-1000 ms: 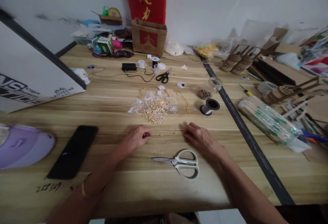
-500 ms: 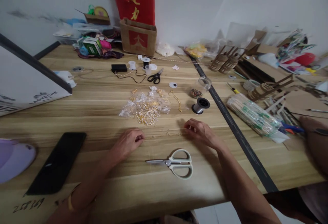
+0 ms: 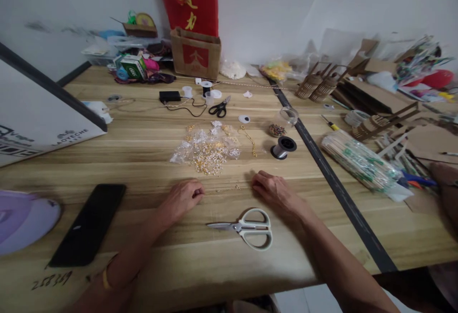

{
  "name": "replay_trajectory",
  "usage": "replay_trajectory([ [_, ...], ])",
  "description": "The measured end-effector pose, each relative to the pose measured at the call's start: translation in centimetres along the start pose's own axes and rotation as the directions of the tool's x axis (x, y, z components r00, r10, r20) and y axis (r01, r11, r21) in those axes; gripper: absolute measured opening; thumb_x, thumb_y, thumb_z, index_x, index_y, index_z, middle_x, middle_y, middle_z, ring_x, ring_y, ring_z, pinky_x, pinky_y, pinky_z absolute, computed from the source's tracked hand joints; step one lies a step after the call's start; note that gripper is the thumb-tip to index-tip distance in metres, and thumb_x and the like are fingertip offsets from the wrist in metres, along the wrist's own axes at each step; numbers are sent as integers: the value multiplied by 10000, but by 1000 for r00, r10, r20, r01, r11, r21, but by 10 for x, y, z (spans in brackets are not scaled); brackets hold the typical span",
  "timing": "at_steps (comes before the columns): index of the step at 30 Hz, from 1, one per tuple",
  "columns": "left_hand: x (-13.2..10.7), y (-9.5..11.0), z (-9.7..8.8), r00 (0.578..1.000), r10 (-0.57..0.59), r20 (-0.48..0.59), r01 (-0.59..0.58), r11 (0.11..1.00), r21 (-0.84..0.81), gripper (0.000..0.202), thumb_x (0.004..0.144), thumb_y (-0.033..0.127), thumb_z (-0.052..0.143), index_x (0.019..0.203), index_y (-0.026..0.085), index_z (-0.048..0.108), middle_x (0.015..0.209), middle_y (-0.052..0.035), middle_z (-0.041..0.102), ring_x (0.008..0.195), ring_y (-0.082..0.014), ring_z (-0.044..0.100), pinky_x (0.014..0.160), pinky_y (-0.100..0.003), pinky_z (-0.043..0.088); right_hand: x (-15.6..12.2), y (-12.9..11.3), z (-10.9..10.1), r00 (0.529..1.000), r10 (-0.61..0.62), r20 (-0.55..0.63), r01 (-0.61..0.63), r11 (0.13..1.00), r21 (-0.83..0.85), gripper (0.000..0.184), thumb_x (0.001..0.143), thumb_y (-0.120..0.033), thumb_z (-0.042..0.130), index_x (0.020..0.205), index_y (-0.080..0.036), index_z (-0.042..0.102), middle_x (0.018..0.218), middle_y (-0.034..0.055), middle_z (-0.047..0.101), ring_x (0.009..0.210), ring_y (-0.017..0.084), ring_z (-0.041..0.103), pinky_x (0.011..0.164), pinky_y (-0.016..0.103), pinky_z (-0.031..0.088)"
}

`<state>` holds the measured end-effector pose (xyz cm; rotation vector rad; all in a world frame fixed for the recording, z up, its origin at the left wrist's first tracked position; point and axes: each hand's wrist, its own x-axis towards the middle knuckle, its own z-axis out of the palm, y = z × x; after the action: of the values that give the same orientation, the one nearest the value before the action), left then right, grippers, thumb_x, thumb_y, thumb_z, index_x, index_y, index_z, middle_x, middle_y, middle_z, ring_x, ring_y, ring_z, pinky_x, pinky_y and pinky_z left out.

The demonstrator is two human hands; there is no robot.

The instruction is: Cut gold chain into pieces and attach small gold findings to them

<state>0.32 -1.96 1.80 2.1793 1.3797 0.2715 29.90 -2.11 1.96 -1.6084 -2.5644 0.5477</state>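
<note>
A thin gold chain (image 3: 227,190) with small beads stretches almost straight across the wooden table between my hands. My left hand (image 3: 186,196) pinches its left end, and my right hand (image 3: 270,186) has closed fingers at the right end. Just below the chain lie scissors (image 3: 255,228) with pale handles, blades toward the left. Beyond it spreads a pile of gold and silver jewellery findings (image 3: 210,156), partly in small clear bags (image 3: 182,153). A second short gold chain (image 3: 249,141) rests to the right of the pile, near a spool of fine wire (image 3: 284,147).
A black phone (image 3: 89,224) lies at left, by a white box (image 3: 46,112). Black scissors (image 3: 219,108) and a tub of beads (image 3: 277,129) stand farther back. Wrapped sticks (image 3: 361,160) lie at right, where another person's arm (image 3: 445,179) shows at the edge.
My right hand has shifted slightly left and down, its fingers more curled at the chain's end. The whole view has moved a little; the left hand still pinches the chain.
</note>
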Motion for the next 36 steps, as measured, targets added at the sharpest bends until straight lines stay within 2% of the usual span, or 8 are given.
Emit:
replay_trajectory([
  [12,-1,0,-1,999,-5,32,3,999,48,131,777,104,530,744,160,644,726,-13,599,650,-131,538,618,-214,365,3,2,6,999,25,-34,-27,997,-72,132,919,-225,413,895,-193,539,889,36,581,717,134,538,619,247,321],
  [23,-1,-3,-4,998,-34,50,35,999,-23,117,770,119,552,767,150,665,741,-23,606,667,-135,545,622,-218,375,4,3,7,998,32,-62,-36,997,-67,148,916,-243,423,880,-193,558,877,35,584,679,124,547,597,236,308],
  [29,-2,-5,-8,999,-41,25,41,999,-11,133,779,129,542,783,158,672,753,-21,614,675,-135,554,631,-220,385,4,4,6,992,1,-123,-3,1000,-14,161,918,-253,413,858,-196,551,859,39,587,711,138,565,632,234,347],
  [36,-1,-8,-4,999,-16,39,16,1000,4,91,748,107,581,758,149,662,752,-27,618,680,-139,559,646,-228,394,5,2,9,972,-55,-228,79,992,98,154,902,-242,427,842,-185,557,824,39,581,676,131,548,628,235,374],
])
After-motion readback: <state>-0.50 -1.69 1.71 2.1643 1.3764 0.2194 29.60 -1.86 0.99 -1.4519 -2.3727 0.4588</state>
